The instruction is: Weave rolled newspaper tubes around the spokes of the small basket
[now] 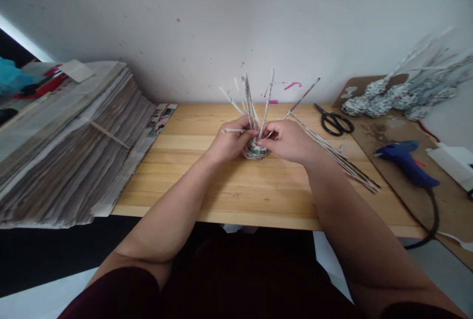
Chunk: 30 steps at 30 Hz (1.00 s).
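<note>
A small basket woven from rolled newspaper [255, 152] stands on the wooden table, partly hidden by my hands. Several paper rods [268, 97] stick up and outward from it. My left hand [235, 140] closes around its left side, thumb and fingers pinching at the rods. On the right side, my right hand [284, 140] is closed too, its fingertips pinching a paper rod at the rim. Both sets of fingertips nearly meet at the front of the basket. Exactly which strand each hand grips is partly covered by the fingers.
Loose paper rods [345, 163] lie right of my right hand. Black scissors [336, 122] rest behind them. A blue glue gun [408, 161] lies on brown board, with woven paper pieces [391, 97] behind it. A tall newspaper stack [74, 151] borders the left.
</note>
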Each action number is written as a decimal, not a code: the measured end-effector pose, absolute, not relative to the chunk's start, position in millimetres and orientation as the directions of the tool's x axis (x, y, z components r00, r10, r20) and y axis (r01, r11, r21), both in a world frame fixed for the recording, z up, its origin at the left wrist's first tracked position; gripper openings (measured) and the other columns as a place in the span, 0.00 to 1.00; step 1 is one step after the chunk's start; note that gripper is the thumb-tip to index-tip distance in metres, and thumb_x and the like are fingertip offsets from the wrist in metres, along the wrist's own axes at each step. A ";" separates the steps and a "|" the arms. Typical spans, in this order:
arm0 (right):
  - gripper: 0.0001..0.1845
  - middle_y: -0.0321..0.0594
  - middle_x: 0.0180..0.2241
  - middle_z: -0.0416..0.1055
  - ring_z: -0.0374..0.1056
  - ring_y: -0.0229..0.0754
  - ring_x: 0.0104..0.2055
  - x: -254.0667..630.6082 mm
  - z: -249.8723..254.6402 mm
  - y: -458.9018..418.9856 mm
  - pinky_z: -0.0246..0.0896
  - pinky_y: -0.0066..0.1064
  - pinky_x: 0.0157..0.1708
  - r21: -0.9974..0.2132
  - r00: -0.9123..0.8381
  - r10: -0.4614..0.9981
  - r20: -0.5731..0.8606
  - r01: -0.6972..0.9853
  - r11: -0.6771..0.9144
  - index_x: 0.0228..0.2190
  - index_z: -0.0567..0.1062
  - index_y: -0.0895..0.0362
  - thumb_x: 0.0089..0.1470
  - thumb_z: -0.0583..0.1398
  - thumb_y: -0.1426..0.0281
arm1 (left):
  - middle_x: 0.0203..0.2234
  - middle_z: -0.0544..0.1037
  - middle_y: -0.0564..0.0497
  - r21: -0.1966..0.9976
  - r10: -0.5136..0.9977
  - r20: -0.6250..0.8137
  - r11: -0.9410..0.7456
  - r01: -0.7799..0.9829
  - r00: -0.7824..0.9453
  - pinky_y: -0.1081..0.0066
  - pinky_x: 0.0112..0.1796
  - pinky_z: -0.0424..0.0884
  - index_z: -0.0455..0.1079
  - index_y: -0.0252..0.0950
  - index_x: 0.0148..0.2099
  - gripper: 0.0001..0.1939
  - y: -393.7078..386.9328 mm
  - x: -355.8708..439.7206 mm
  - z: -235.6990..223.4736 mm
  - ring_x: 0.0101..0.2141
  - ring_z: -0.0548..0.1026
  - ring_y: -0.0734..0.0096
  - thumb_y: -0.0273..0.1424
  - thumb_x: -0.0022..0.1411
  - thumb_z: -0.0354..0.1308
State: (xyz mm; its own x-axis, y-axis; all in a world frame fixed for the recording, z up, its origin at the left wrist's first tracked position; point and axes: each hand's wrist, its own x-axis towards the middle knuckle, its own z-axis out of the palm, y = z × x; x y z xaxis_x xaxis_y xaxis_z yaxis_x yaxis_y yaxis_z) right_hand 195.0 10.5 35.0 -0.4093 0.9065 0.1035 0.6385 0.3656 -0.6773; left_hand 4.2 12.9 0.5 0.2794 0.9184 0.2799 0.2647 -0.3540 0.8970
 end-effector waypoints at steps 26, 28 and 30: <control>0.05 0.36 0.27 0.78 0.68 0.38 0.28 194.8 27.8 16.5 0.55 0.30 0.29 -0.694 -0.415 0.906 0.085 0.628 0.352 0.29 0.81 0.56 0.51 0.68 0.67 | 0.13 0.61 0.60 1.000 0.964 0.002 -0.005 -0.011 -0.266 0.72 0.22 0.72 0.60 0.40 0.29 0.32 26.9 -12.5 11.4 0.14 0.62 0.78 0.65 0.54 0.59; 0.05 0.36 0.27 0.78 0.68 0.38 0.28 195.1 26.8 17.0 0.55 0.30 0.29 -0.684 -0.406 0.911 0.081 0.642 0.347 0.29 0.82 0.55 0.51 0.68 0.66 | 0.11 0.61 0.57 0.990 0.984 -0.140 0.137 -0.034 -0.112 0.70 0.22 0.73 0.59 0.40 0.26 0.36 26.4 -16.8 13.8 0.13 0.63 0.76 0.71 0.53 0.51; 0.06 0.36 0.27 0.78 0.68 0.38 0.28 194.9 26.5 17.2 0.54 0.30 0.29 -0.676 -0.400 0.913 0.084 0.650 0.347 0.29 0.82 0.55 0.50 0.69 0.66 | 0.14 0.68 0.53 0.978 0.981 -0.193 0.193 -0.074 0.007 0.68 0.24 0.74 0.61 0.40 0.26 0.38 22.8 -17.2 18.8 0.15 0.68 0.73 0.73 0.50 0.49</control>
